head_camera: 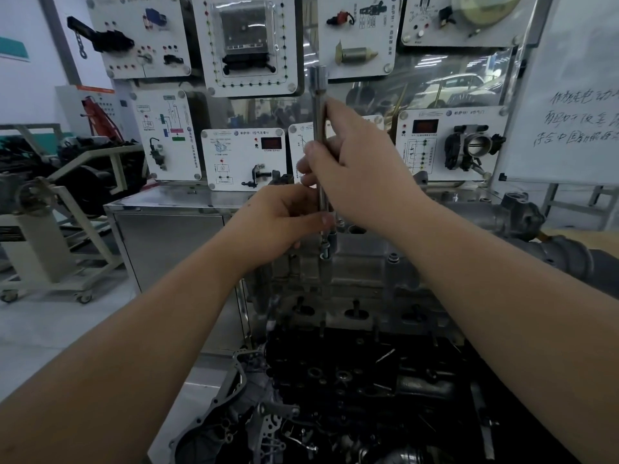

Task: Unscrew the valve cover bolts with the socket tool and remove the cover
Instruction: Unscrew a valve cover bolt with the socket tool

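2 hands on the socket tool [321, 142], shaft upright.
I see my right hand [361, 175] gripping the upper shaft and my left hand [284, 219] pinching it low down; its tip meets a bolt [325, 246] on the far edge of the valve cover [361, 272], which sits on the engine [351, 380].

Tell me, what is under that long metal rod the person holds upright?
The socket tool, gripped by the right hand and left hand, points down at a small bolt on the grey engine top. The left hand's fingers cover the tool's tip.
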The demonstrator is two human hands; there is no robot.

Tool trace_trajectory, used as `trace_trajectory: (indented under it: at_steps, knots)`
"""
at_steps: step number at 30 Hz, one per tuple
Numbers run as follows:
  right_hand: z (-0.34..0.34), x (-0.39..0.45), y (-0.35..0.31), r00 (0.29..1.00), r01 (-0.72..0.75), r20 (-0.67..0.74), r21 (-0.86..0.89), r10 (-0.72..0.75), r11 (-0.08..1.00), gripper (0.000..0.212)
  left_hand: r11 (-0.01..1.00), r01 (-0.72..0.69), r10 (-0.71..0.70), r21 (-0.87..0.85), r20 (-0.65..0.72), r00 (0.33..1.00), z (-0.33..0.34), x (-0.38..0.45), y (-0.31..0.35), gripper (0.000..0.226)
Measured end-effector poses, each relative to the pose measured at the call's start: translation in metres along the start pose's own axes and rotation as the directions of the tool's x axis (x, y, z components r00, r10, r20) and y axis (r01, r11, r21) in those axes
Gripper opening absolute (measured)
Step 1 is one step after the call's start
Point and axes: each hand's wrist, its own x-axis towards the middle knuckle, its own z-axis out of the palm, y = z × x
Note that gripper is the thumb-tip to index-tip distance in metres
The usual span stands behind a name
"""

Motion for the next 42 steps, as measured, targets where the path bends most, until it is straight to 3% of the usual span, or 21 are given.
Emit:
trace_trajectory:
  at_steps: [3, 6, 11, 14, 18, 20, 23, 25, 33, 37, 42]
  knots:
    - [0.0032, -0.0020, -0.0003, 1.000, 0.016, -0.026, -0.002, -0.016, 1.000, 0.028, 1.000, 0.005, -0.005, -0.010, 0.004, 1.000, 0.0006, -0.0010, 0.0031, 0.040]
    - [0.0037, -0.0007, -0.0014, 0.995, 0.019, -0.092, -0.036, -0.022, 0.999, 0.017, 1.000, -0.007, 0.007, 0.008, -0.002, 1.000, 0.0021, -0.0019, 0.0042, 0.038]
    - [0.0009, 0.0032, -0.0023, 1.000, -0.008, -0.029, -0.059, 0.006, 0.998, 0.022, 0.999, 0.029, -0.029, -0.016, 0.025, 0.999, 0.0012, -0.0016, 0.0038, 0.029]
    - [0.0014, 0.0013, -0.0024, 0.999, -0.019, -0.029, -0.004, 0.019, 1.000, 0.037, 0.999, 0.024, -0.023, -0.036, 0.014, 1.000, -0.0006, -0.0006, 0.0044, 0.036]
    - [0.0033, 0.0022, 0.0003, 0.993, 0.014, -0.113, -0.065, -0.021, 0.998, 0.021, 1.000, 0.021, -0.021, -0.004, 0.004, 1.000, 0.0018, -0.0001, 0.0063, 0.059]
    - [0.0024, 0.0038, -0.0008, 0.991, 0.021, -0.129, -0.094, -0.033, 0.995, 0.020, 1.000, 0.023, -0.023, 0.000, 0.002, 1.000, 0.0025, 0.0004, 0.0047, 0.055]
    - [0.0007, 0.0059, -0.0011, 0.998, -0.007, -0.068, -0.079, 0.002, 0.997, 0.021, 1.000, 0.013, -0.013, -0.002, 0.006, 1.000, 0.0011, 0.0006, 0.0009, 0.024]
    - [0.0002, 0.0045, -0.0017, 0.999, -0.017, -0.048, -0.051, 0.014, 0.999, 0.024, 0.999, 0.018, -0.017, -0.026, 0.024, 1.000, -0.0009, -0.0001, 0.0006, 0.016]
    - [0.0016, -0.0004, -0.0002, 0.995, 0.020, -0.101, -0.050, -0.025, 0.999, 0.018, 0.999, 0.035, -0.035, -0.022, 0.002, 0.999, 0.0008, -0.0001, 0.0034, 0.035]
    - [-0.0005, 0.0031, -0.0041, 1.000, -0.005, -0.010, -0.110, 0.004, 0.994, 0.017, 1.000, 0.024, -0.024, -0.020, 0.007, 1.000, -0.0004, -0.0009, 0.0021, 0.017]
    - [0.0039, 0.0001, -0.0052, 1.000, -0.007, 0.002, -0.024, 0.007, 1.000, 0.044, 0.999, 0.029, -0.029, -0.031, -0.007, 1.000, -0.0019, -0.0018, 0.0057, 0.020]
